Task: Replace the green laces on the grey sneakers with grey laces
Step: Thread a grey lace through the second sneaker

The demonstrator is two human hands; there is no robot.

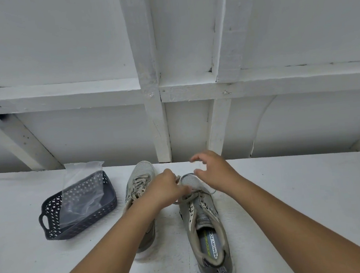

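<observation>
Item: right sneaker (205, 222). Placed on the white table (298, 202) near its middle, toe toward the far edge, heel opening toward the near edge. Long axis runs near to far, almost in line with the forearms. Most eyelets are seen bare; the pale greenish lace (188, 197) remains threaded only in the rows nearest the toe.

Item: left sneaker (138, 182). Set just beside the first, to its left, same orientation, partly hidden under the left forearm. Lacing is seen intact over the tongue.

Item: left hand (168, 190). Held over the toe-end eyelets of the right sneaker, fingers curled and apparently pinching the lace. It is the nearer hand to the remaining lacing.

Item: right hand (211, 168). Raised above the toe, fingers spread and loosely curved. Whether a lace end is held cannot be told; motion blur obscures the fingertips.

Item: dark perforated basket (51, 211). Placed toward the table's left edge, well apart from the shoes, a clear plastic bag (82, 187) standing in it. Grey laces are not discernible.

Assessment: removal judged nearly finished on one shoe. The last crossings lie directly under the left hand, so the next pull would run along the shoe's long axis, toward the toe.
</observation>
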